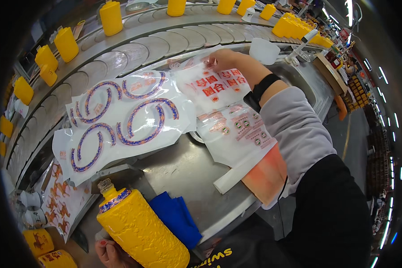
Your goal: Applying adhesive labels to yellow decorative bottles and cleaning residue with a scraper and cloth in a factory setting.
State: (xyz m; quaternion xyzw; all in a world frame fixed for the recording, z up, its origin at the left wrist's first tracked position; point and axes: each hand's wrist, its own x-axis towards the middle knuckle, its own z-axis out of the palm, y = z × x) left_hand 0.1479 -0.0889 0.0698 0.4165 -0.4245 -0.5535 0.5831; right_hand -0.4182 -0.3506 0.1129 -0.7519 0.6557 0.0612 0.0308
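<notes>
A yellow bottle (140, 228) with a textured surface, a clear glass neck and a blue patterned band around its shoulder leans in the lower left. My left hand (110, 253) is closed around its side, partly hidden by it. Farther off, my right hand (222, 59) reaches to the upper edge of a decal sheet (190, 91) with red printed blocks, its bent fingers pinched at the sheet. Next to that lies a larger decal sheet (109, 149) with curved blue and orange bands. Below the red prints is another sheet (219, 149) with small green and red marks.
A curved conveyor (176, 40) carries yellow bottles (110, 18) along the far side. On the metal table (178, 167) lie a blue cloth (176, 219) and an orange-stained board (268, 176). A sheet with brown figures (58, 196) sits at left, and a white bowl (264, 50) stands beyond my right wrist.
</notes>
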